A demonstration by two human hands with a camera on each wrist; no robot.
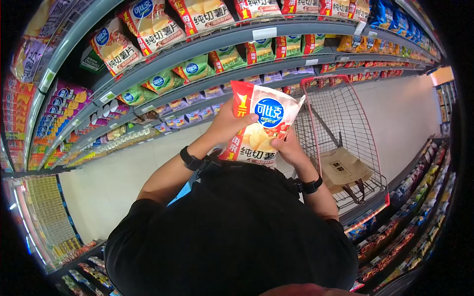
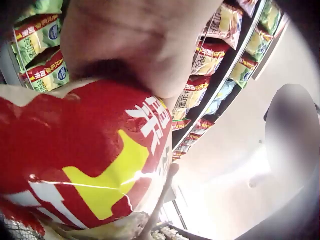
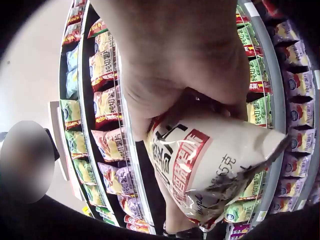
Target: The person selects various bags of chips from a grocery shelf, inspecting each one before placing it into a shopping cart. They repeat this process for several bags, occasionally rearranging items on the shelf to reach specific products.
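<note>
Here, held up between both hands in front of the chest: chip bag (image 1: 261, 129), red and white with a blue round logo, upright and slightly tilted, just left of the cart (image 1: 345, 143) and in front of the shelves (image 1: 207, 44). Left hand (image 1: 228, 124) at the bag's left edge, thumb lying across the front below the logo, fingers curled behind, clamped on the bag. From the left wrist view, palm (image 2: 145, 45) pressed against the bag's red panel (image 2: 75, 155). Right hand (image 1: 289, 148) at the bag's lower right corner, fingers wrapped round the edge, closed on it. From the right wrist view, that hand (image 3: 180, 60) gripping the bag's (image 3: 210, 160) top from above, crimped seam sticking out to the right. Black wristbands on both wrists.

Inside the cart, right of the bag: brown tote (image 1: 343, 170) lying on the wire floor. On the shelves behind the bag: rows of red, green and purple chip packs. Pale aisle floor (image 1: 123, 172) left of the cart.
</note>
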